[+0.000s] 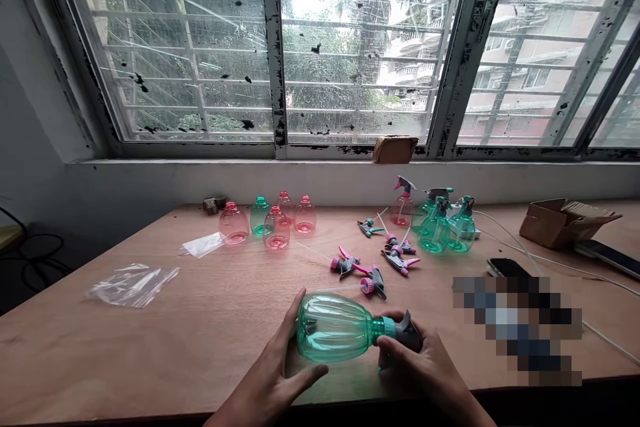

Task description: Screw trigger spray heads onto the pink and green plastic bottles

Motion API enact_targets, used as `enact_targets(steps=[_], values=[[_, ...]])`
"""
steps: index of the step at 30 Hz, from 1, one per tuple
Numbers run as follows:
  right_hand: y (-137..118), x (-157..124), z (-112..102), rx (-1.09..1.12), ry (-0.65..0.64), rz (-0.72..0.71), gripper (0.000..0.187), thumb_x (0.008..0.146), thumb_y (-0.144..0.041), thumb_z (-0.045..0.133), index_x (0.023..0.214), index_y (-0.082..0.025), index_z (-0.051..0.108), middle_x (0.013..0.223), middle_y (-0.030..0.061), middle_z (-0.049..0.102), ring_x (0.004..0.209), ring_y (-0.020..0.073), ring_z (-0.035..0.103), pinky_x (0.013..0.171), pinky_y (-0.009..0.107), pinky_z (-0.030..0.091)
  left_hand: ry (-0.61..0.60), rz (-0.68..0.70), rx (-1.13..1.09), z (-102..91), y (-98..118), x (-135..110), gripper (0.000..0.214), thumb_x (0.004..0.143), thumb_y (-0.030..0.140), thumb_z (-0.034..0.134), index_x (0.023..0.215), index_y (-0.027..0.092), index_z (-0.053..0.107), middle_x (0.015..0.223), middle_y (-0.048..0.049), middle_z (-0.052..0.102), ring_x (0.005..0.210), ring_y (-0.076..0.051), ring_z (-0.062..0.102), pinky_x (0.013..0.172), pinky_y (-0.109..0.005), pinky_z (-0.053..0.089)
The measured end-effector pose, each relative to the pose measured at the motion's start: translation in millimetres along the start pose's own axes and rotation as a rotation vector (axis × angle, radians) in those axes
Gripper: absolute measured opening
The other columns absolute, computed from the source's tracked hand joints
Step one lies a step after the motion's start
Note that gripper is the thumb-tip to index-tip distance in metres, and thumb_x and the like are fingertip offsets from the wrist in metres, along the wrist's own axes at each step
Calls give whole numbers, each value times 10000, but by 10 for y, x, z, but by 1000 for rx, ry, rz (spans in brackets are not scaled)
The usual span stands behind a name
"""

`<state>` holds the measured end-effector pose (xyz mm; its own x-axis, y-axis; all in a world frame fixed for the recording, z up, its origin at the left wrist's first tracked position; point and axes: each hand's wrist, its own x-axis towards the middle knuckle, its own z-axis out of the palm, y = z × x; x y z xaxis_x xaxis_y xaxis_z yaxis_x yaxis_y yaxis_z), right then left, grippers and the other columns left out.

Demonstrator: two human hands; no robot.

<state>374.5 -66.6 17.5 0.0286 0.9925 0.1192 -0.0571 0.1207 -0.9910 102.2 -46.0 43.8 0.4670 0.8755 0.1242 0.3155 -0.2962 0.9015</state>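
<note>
My left hand [273, 380] cups the belly of a green spray bottle [337, 328] lying on its side on the table [150, 340], while my right hand [425, 367] grips its grey trigger head [407, 333], loose pink-and-grey trigger heads [373, 267] lying just beyond.

Green translucent spray bottle [336, 328], ribbed, empty, lying on its side at near counter edge, gray trigger head [407, 333] fitted, pointing right.
</note>
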Motion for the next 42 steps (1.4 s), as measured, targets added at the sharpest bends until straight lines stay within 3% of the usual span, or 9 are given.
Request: enact_targets(steps=[7, 14, 20, 23, 27, 32, 37, 42], values=[[-20, 5, 15, -29, 14, -39, 399, 731, -461, 836, 959, -161, 705, 626, 4, 706, 565, 200, 657, 537, 288, 530, 15, -53, -33, -7, -95, -12, 878, 918, 462, 646, 1596, 259, 127, 1695, -67, 145, 1553, -305, 101, 1265, -501, 99], [11, 13, 32, -16, 28, -44, 384, 738, -447, 838, 960, -169, 692, 591, -9, 703, 533, 177, 644, 522, 265, 511, 18, 30, 16, 13, -44, -14, 856, 933, 337, 650, 1585, 371, 97, 1680, -10, 223, 1541, -323, 157, 1255, -539, 114], [8, 20, 18, -12, 6, -49, 371, 742, -419, 842, 968, -167, 693, 652, -8, 709, 579, 178, 653, 555, 268, 508, 30, -64, -66, -15, -54, -14, 825, 948, 481, 596, 1595, 247, 142, 1687, -75, 185, 1546, -323, 132, 1261, -523, 104], [0, 20, 9, -33, -2, -56, 340, 749, -390, 843, 967, -173, 698, 695, -9, 703, 608, 179, 652, 581, 275, 512, 14, -24, -69, -18, -25, -22, 796, 931, 455, 634, 1581, 297, 203, 1686, -40, 200, 1545, -315, 142, 1266, -492, 124], [-2, 18, 5, -29, 10, -50, 335, 775, -408, 817, 980, -176, 690, 639, -16, 696, 577, 187, 650, 558, 278, 511, 4, 34, -99, 0, 8, -14, 820, 941, 389, 638, 1582, 377, 127, 1669, -11, 261, 1544, -295, 163, 1264, -489, 134], [-8, 10, 9, -29, 11, -67, 335, 770, -410, 823, 976, -178, 697, 652, -8, 714, 596, 189, 662, 581, 274, 524, 6, -10, -143, -6, -76, 6, 966, 883, 479, 686, 1598, 304, 60, 1686, -57, 197, 1543, -336, 134, 1259, -518, 128], [-11, -4, 13, -32, -6, -57, 331, 780, -411, 817, 983, -181, 694, 621, -3, 723, 587, 199, 674, 574, 279, 531, 4, -48, -53, -40, -106, -40, 848, 914, 484, 638, 1590, 310, 156, 1701, -22, 120, 1554, -326, 40, 1265, -502, 85], [10, 5, 11, -34, 25, -46, 382, 748, -438, 834, 989, -174, 700, 612, -1, 724, 566, 207, 675, 545, 282, 530, -87, 13, -125, -50, -19, -54, 943, 902, 371, 685, 1582, 394, 31, 1682, -20, 216, 1527, -323, 217, 1246, -526, 175]])
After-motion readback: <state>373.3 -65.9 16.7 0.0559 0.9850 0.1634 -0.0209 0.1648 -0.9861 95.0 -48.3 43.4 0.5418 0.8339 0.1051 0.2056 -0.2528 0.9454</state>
